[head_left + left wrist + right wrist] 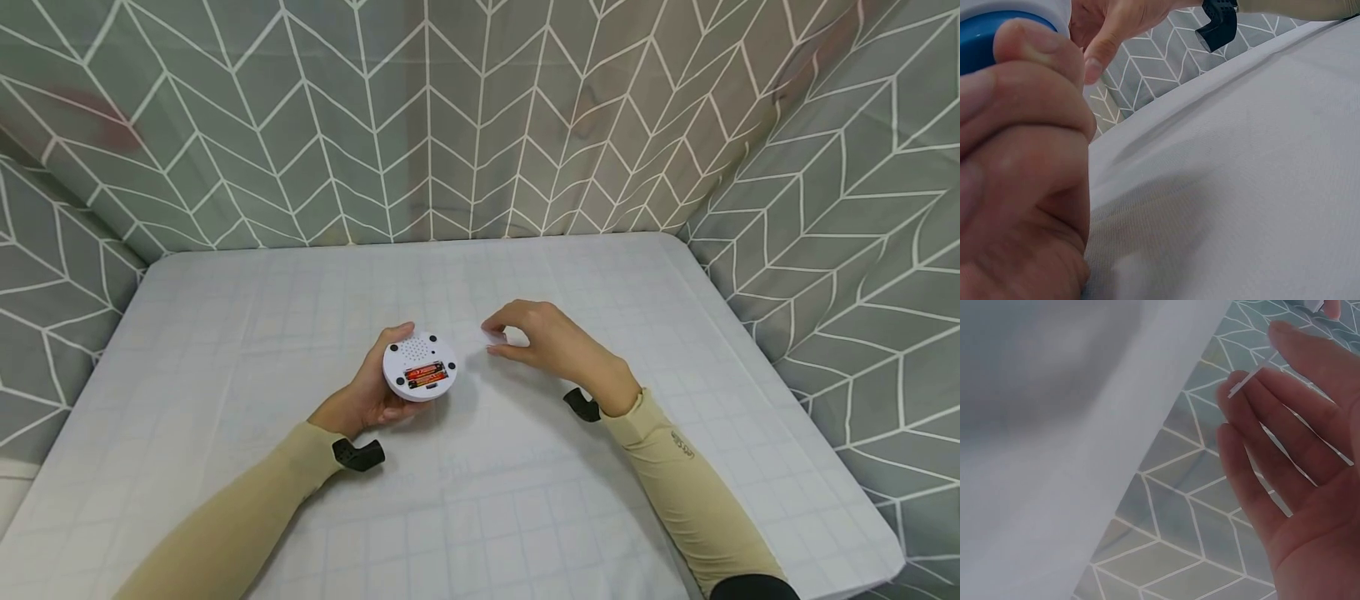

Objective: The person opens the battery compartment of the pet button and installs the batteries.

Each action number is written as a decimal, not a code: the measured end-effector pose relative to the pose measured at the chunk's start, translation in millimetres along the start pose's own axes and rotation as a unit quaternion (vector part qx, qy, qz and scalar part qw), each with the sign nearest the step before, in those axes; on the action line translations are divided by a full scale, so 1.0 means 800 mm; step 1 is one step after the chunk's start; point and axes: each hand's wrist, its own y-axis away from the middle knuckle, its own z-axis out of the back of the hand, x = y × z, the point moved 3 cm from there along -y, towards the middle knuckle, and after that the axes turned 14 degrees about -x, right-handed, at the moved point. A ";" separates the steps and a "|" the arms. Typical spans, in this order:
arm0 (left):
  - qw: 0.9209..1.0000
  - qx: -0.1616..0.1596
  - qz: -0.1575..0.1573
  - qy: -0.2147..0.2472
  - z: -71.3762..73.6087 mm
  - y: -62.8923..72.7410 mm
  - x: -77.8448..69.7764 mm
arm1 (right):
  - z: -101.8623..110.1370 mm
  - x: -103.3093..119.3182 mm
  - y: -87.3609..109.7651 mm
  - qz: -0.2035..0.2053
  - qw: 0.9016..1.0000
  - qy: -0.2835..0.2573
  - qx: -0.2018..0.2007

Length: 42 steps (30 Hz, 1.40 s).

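Note:
A round white device (415,351) is gripped in my left hand (370,390), its underside turned up. Two orange-and-black batteries (426,376) lie side by side in its open compartment, beside a patch of small speaker holes. The left wrist view shows the curled fingers (1029,144) around the device's blue part (977,39). To the right, apart from the device, my right hand (551,343) pinches a small thin white piece that looks like a battery cover (495,337). In the right wrist view this cover (1249,380) is seen edge-on between thumb and fingers.
Both hands are above a table with a white, faintly checked cloth (480,517). Grey curtains (450,125) with white zigzag lines hang behind the table and along its sides. Black straps (358,455) sit at the wrists.

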 end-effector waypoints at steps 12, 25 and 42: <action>0.999 -0.042 0.014 -0.012 0.004 -0.002 0.003 | 0.005 0.014 -0.005 0.021 0.998 -0.038 -0.037; 0.997 -0.066 0.038 0.022 0.008 -0.005 0.007 | 0.006 0.029 -0.008 0.050 0.994 -0.082 -0.061; 0.999 -0.025 0.017 0.011 0.005 -0.004 0.004 | 0.006 0.046 -0.009 0.057 0.991 -0.102 -0.061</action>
